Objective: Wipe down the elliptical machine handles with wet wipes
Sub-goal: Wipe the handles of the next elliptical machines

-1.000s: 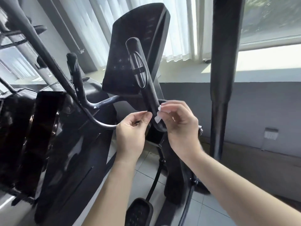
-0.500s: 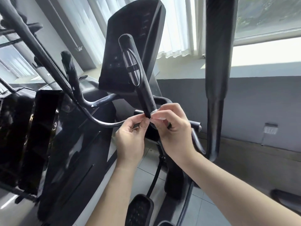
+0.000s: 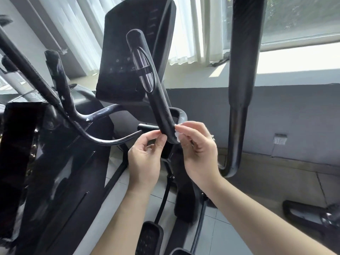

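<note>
Handle [image 3: 158, 107] is pinched by left hand [image 3: 145, 157] fingertips while right hand [image 3: 199, 151] pinches wet wipe [image 3: 177, 134] against it.

1. I see the black padded tubular handle [image 3: 158, 107] in matt black, a little greyish where the light falls.
2. On it the silver oval metal plate [image 3: 143, 70] shines, crossed by one dark band.
3. The crumpled white wet wipe [image 3: 177, 134] is bright white against the black.
4. The flat black plastic console panel [image 3: 117, 52] carries rows of faint pale symbols.
5. The long white pleated curtain [image 3: 184, 24] shows vertical stripes of bluish shadow.
6. The dark grey painted wall [image 3: 294, 116] is plain.
7. The pale grey square floor tiles [image 3: 217, 227] have darker joints.
8. The black oval plastic pedal [image 3: 149, 238] has a pattern of small dots.
9. The glossy black plastic housing [image 3: 60, 172] shows pale reflections.
</note>
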The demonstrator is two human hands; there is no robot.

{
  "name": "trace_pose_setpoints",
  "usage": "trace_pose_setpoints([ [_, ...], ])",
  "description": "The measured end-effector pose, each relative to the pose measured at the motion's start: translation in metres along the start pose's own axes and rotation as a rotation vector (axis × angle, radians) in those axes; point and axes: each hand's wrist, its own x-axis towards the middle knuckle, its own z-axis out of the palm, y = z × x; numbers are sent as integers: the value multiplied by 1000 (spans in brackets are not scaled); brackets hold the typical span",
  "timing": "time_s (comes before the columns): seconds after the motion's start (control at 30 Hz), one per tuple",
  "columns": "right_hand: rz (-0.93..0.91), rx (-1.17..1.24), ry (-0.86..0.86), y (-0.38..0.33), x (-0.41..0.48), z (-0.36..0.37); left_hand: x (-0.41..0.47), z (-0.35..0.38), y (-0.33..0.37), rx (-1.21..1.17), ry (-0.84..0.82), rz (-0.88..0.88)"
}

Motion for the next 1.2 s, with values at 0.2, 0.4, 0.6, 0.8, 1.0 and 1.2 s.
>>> trace_pose_setpoints([
  [0.2, 348, -21, 133, 38, -2, 5, 0, 0, -9, -3, -44, -17],
  [0.4, 186, 149, 186, -13, -17, 23, 1, -6, -18, -32, -147, -3],
  [0.6, 407, 0, 251, 11, -19, 28, 5, -8, -19, -34, -183, -4],
  [0.8, 195, 90, 296, -30, -7, 35, 14, -17, -24, -19, -259, 3],
  [1.0, -56, -149, 297, -20, -12, 47, 19, -23, -24, -82, -314, -50],
  [1.2, 28, -197, 304, 5, -35, 51, 24, -26, -25, -79, -371, -20],
])
